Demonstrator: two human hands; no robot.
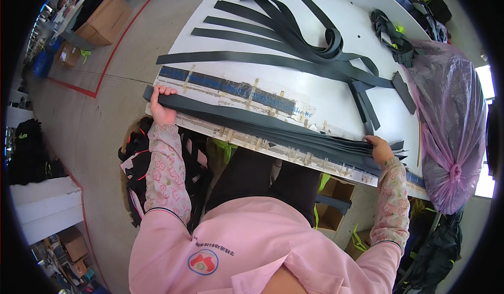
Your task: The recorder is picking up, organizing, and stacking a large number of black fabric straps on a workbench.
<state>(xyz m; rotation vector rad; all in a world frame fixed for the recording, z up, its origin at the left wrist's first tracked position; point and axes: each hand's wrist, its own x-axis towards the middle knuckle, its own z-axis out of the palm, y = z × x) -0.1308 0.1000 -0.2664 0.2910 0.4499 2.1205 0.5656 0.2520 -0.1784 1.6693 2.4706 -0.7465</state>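
Observation:
A long bundle of dark grey fabric strips (262, 122) lies along the near edge of the white table (184, 92). My left hand (163, 105) is closed around its left end, the fingers curled over the top. At the right end, where the strip ends fan apart, my right hand (379, 149) grips the bundle; part of its fingers is hidden. Beyond the bundle, more loose grey strips (252, 59) spread over the table, some looped into a coil (332, 44). A taped dark band (226, 88) with worn markings runs along the tabletop behind the bundle.
A tied pink plastic bag (446, 121) hangs at the table's right side. A dark strap bundle (391, 34) lies at the far right. Below the table sit black bags (197, 173) and a cardboard box (336, 205). Cartons (105, 18) stand far left beyond a red floor line (113, 47).

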